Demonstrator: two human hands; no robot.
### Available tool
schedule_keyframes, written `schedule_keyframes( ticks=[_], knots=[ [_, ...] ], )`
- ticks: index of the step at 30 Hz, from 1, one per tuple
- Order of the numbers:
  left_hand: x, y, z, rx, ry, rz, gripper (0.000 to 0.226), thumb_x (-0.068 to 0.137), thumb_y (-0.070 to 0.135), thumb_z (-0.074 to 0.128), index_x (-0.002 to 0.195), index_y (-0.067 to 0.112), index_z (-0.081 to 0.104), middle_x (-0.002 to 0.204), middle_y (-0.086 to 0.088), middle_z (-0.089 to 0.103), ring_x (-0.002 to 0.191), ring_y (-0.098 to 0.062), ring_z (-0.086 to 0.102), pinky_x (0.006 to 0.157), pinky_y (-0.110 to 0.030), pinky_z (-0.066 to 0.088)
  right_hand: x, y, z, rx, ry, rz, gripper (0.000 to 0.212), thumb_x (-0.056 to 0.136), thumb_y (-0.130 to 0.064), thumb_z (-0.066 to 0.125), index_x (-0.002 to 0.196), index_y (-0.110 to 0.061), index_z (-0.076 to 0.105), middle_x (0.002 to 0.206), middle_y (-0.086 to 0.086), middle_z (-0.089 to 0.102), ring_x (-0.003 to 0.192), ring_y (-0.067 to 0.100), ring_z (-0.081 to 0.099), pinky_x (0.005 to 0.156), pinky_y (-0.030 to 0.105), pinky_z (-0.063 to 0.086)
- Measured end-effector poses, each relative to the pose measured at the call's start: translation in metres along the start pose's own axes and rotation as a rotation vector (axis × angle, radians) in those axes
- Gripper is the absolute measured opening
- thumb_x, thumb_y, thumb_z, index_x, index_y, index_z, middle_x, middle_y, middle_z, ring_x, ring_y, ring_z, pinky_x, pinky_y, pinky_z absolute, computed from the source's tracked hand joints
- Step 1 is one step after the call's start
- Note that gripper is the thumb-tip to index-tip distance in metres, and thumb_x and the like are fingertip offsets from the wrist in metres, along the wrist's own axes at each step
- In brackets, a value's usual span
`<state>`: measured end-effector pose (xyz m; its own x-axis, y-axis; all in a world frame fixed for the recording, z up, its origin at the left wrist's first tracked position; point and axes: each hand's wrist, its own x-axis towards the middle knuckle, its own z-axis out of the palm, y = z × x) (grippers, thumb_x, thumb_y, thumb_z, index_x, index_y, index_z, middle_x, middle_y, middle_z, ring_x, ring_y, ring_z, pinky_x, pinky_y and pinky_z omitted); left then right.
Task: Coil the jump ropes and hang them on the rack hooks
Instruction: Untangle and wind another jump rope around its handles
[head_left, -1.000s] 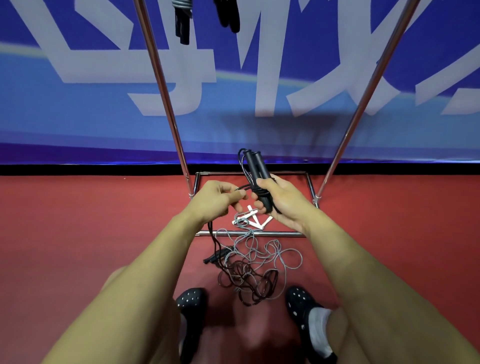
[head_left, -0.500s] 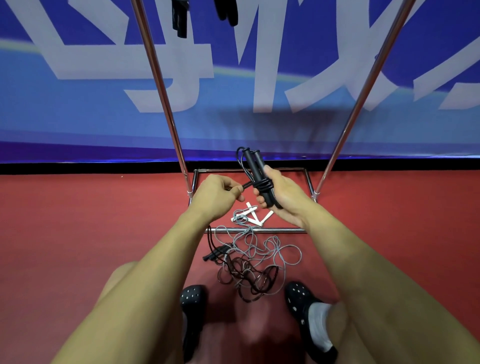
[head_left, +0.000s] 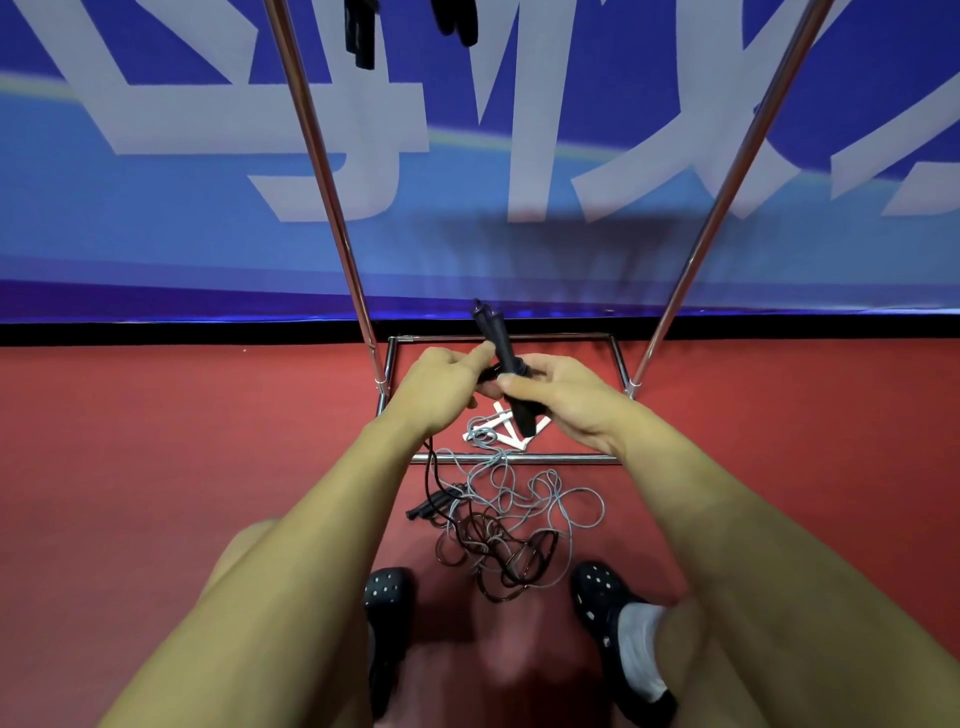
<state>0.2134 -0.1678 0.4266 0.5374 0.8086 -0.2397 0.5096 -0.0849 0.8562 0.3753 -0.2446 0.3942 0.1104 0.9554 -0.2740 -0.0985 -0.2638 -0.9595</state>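
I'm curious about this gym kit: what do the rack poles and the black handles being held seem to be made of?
Rack poles: likely polished, chrome-like metal, going by the bright mirror streaks. Black handles, gripped by the right hand: matte, probably plastic or foam; no shine, too blurred to say which.

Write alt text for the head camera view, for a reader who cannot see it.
Two bare hands hold black jump rope handles wound with cord: right hand gripping, left hand pinching the cord. Below, grey and dark ropes lie tangled on red floor by a metal rack.
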Motion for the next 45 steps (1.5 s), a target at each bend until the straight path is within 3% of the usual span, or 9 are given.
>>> schedule_keyframes(
  ticks=[2, 6, 11, 14, 17, 22, 26, 39, 45],
  knots=[
    [0.001, 0.000, 0.002, 0.015, 0.030, 0.007, 0.065, 0.096, 0.065, 0.051, 0.089, 0.008, 0.080, 0.077, -0.008, 0.075, 0.075, -0.024, 0.068, 0.075, -0.031, 0.048, -0.003, 0.001, 0.002, -0.091, 0.044, 0.001, 0.027, 0.087, -0.020, 0.081, 0.109, -0.006, 0.072, 0.105, 0.015, 0.077, 0.100, 0.016, 0.072, 0.090, 0.029, 0.052],
    [0.000, 0.002, 0.005, -0.053, -0.031, 0.049, 0.047, 0.094, 0.050, 0.067, 0.082, 0.006, 0.079, 0.073, -0.009, 0.072, 0.067, -0.014, 0.058, 0.064, -0.022, 0.044, -0.004, 0.000, 0.005, -0.085, 0.194, -0.006, 0.034, 0.082, -0.014, 0.085, 0.105, -0.003, 0.063, 0.093, 0.015, 0.073, 0.083, 0.017, 0.070, 0.076, 0.032, 0.056],
    [-0.002, 0.005, 0.002, -0.198, -0.119, 0.098, 0.034, 0.096, 0.033, 0.070, 0.075, 0.008, 0.077, 0.065, 0.000, 0.069, 0.064, -0.011, 0.058, 0.060, -0.009, 0.045, -0.014, -0.009, 0.007, 0.207, -0.091, 0.102, 0.032, 0.096, -0.003, 0.066, 0.127, -0.010, 0.058, 0.111, 0.015, 0.071, 0.102, 0.035, 0.072, 0.086, 0.051, 0.061],
    [-0.003, 0.004, 0.002, -0.210, -0.126, 0.101, 0.037, 0.097, 0.031, 0.069, 0.072, 0.003, 0.074, 0.063, -0.004, 0.065, 0.061, -0.010, 0.054, 0.055, -0.009, 0.043, -0.017, -0.011, 0.006, 0.161, -0.163, 0.170, 0.031, 0.100, -0.010, 0.062, 0.131, -0.011, 0.058, 0.107, 0.017, 0.074, 0.073, 0.031, 0.073, 0.062, 0.035, 0.060],
    [-0.006, 0.006, 0.001, -0.214, -0.153, 0.088, 0.040, 0.097, 0.035, 0.068, 0.075, 0.003, 0.073, 0.058, -0.005, 0.060, 0.058, -0.010, 0.052, 0.053, -0.009, 0.039, -0.015, -0.011, 0.004, 0.168, -0.149, 0.141, 0.037, 0.097, -0.009, 0.065, 0.133, -0.004, 0.057, 0.094, 0.018, 0.071, 0.053, 0.015, 0.048, 0.049, 0.025, 0.040],
    [-0.005, 0.004, 0.001, -0.207, -0.171, 0.057, 0.058, 0.089, 0.057, 0.070, 0.078, 0.001, 0.070, 0.070, -0.011, 0.050, 0.065, -0.019, 0.036, 0.055, -0.027, 0.029, -0.018, -0.014, 0.002, 0.249, -0.178, 0.114, 0.059, 0.093, -0.036, 0.066, 0.141, -0.005, 0.050, 0.092, 0.011, 0.066, 0.057, 0.013, 0.039, 0.049, 0.021, 0.034],
    [-0.007, 0.006, 0.002, -0.205, -0.151, 0.063, 0.047, 0.093, 0.050, 0.069, 0.074, 0.007, 0.066, 0.061, 0.004, 0.059, 0.048, -0.012, 0.033, 0.048, -0.020, 0.028, -0.019, -0.016, 0.007, 0.221, -0.059, 0.084, 0.076, 0.094, -0.069, 0.043, 0.129, -0.002, 0.055, 0.085, 0.010, 0.063, 0.055, 0.016, 0.041, 0.048, 0.024, 0.035],
    [-0.010, 0.006, 0.011, 0.158, -0.057, -0.143, 0.070, 0.085, 0.075, 0.058, 0.066, 0.008, 0.059, 0.034, 0.010, 0.038, 0.032, -0.009, 0.032, 0.052, -0.029, 0.032, -0.016, 0.004, 0.015, 0.004, 0.142, -0.025, 0.062, 0.105, -0.055, 0.043, 0.110, 0.005, 0.061, 0.077, 0.010, 0.063, 0.054, 0.023, 0.050, 0.051, 0.028, 0.041],
    [-0.006, -0.009, 0.026, -0.195, -0.131, -0.100, 0.047, 0.105, 0.044, 0.051, 0.084, 0.007, 0.071, 0.065, -0.004, 0.063, 0.047, -0.012, 0.040, 0.051, -0.026, 0.033, -0.014, -0.001, 0.009, 0.089, 0.159, 0.040, 0.065, 0.104, -0.064, 0.029, 0.104, -0.006, 0.058, 0.077, 0.011, 0.060, 0.055, 0.017, 0.046, 0.054, 0.032, 0.033]
  ],
)
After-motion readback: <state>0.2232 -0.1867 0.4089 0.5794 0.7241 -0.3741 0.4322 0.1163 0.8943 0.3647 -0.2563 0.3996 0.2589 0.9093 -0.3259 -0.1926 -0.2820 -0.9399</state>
